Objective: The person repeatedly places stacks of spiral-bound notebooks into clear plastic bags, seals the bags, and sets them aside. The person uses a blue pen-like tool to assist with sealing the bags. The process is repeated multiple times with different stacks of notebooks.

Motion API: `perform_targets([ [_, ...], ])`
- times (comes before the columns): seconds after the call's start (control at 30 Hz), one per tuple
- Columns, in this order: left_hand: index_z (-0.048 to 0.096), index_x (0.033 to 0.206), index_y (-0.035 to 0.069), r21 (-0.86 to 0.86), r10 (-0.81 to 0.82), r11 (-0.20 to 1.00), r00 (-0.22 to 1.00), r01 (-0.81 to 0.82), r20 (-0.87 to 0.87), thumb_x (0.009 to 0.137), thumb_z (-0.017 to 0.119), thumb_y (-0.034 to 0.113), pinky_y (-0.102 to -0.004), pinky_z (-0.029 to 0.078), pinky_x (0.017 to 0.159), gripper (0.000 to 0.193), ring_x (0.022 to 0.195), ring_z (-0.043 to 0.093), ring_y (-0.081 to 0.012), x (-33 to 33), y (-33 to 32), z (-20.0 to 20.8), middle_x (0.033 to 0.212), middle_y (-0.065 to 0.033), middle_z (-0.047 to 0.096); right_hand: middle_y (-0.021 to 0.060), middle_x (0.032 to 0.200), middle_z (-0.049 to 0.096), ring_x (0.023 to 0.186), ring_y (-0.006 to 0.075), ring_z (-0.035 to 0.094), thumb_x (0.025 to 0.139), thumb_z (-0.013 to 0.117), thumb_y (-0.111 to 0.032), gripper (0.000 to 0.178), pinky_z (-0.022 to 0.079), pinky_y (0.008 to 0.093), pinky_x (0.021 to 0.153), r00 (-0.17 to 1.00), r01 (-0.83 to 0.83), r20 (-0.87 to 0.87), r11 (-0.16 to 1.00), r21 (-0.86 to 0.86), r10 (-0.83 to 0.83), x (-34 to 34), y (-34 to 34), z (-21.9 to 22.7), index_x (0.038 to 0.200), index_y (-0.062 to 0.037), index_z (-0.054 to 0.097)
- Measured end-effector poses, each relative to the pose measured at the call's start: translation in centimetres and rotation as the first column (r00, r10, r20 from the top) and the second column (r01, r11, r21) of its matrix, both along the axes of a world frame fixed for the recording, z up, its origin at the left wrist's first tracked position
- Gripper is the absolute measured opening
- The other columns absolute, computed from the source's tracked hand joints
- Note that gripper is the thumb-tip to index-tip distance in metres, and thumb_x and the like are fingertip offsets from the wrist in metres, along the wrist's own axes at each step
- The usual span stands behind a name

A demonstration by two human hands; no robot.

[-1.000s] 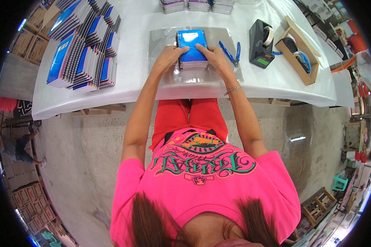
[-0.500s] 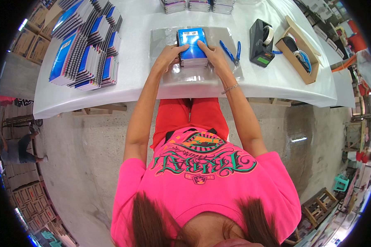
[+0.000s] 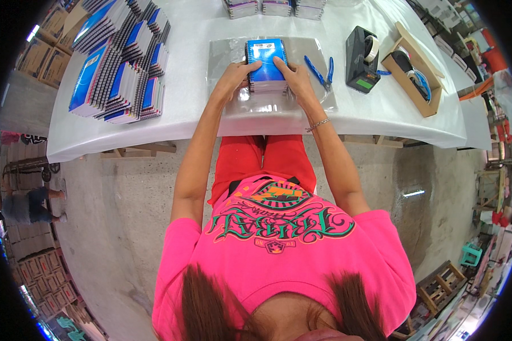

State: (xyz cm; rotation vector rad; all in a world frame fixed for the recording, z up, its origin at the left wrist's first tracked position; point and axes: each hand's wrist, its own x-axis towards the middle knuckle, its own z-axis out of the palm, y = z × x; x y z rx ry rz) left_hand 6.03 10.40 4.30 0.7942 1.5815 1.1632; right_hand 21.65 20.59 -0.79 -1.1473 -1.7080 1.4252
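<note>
A stack of blue-covered spiral notebooks stands on clear plastic sheets in front of me. My left hand grips the stack's left side, its thumb lying on the top cover. On the opposite side, my right hand holds the same stack, with that thumb also on the cover. The fingers beneath and behind the stack are partly hidden. Just right of my right hand lie blue-handled cutting pliers, their handles spread, touched by neither hand.
Several piles of blue spiral notebooks crowd the table's left side. More notebook stacks stand at the far edge. Rightward are a black tape dispenser and an open cardboard box with items inside. Someone is at far left.
Both hands keep their hold on the notebook stack, with hardly any movement. The whole view has shifted very slightly. The person at far left has changed leg position.
</note>
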Motion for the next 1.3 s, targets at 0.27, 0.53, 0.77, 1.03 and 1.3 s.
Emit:
perform_targets([
  [0.27,0.06,0.115,-0.003,0.454,0.483,0.871,0.502,-0.189,-0.717,0.085,0.069,0.031,-0.0445,0.041,0.097,0.047,0.117,0.05,-0.0325,3.4,0.3,-0.3,0.116,-0.0202,0.057,0.0142,0.086,0.065,0.082,0.0213,0.06,0.089,0.063,-0.046,0.052,0.047,0.0338,0.073,0.973,0.197,0.034,0.897,0.396,-0.228,3.7,3.5,-2.3,0.111,0.0013,0.066],
  [0.53,0.064,0.101,0.006,0.476,0.072,0.809,0.746,0.345,-0.663,0.076,0.076,0.023,-0.0409,0.048,0.076,0.032,0.089,0.06,-0.0322,13.5,1.5,-2.5,0.096,-0.0137,0.059,0.0213,0.085,0.059,0.084,0.0383,0.058,0.074,0.078,-0.029,0.042,0.046,0.0425,0.078,0.879,0.072,0.322,0.766,0.639,-0.351,10.6,3.0,0.4,0.107,-0.0061,0.068],
  [0.77,0.065,0.098,0.002,0.388,0.01,0.854,0.736,0.346,-0.677,0.075,0.076,0.025,-0.0413,0.048,0.073,0.034,0.084,0.061,-0.0323,14.8,3.5,-3.2,0.094,-0.0128,0.064,0.0219,0.083,0.063,0.081,0.034,0.059,0.072,0.076,-0.017,0.034,0.049,0.0407,0.075,0.923,0.024,0.314,0.848,0.53,-0.222,11.2,2.8,1.0,0.101,-0.0012,0.068],
  [1.03,0.07,0.087,-0.001,0.356,-0.017,0.879,0.765,0.319,-0.643,0.078,0.073,0.02,-0.0397,0.048,0.068,0.023,0.074,0.064,-0.0306,14.4,4.1,-4.1,0.083,-0.0156,0.066,0.0208,0.078,0.065,0.083,0.034,0.058,0.073,0.073,-0.016,0.025,0.049,0.0406,0.076,0.939,-0.025,0.29,0.807,0.59,-0.183,11.3,3.1,0.8,0.089,0.0029,0.069],
  [1.3,0.071,0.081,0.002,0.319,-0.048,0.914,0.848,0.251,-0.528,0.073,0.078,0.019,-0.0354,0.049,0.064,0.02,0.067,0.064,-0.022,14.4,4.5,-4.1,0.078,-0.0134,0.069,0.0136,0.084,0.057,0.078,0.0221,0.057,0.079,0.07,-0.019,0.027,0.047,0.0332,0.073,0.968,0.218,0.036,0.901,0.376,-0.249,11.7,2.6,0.8,0.096,0.002,0.068],
])
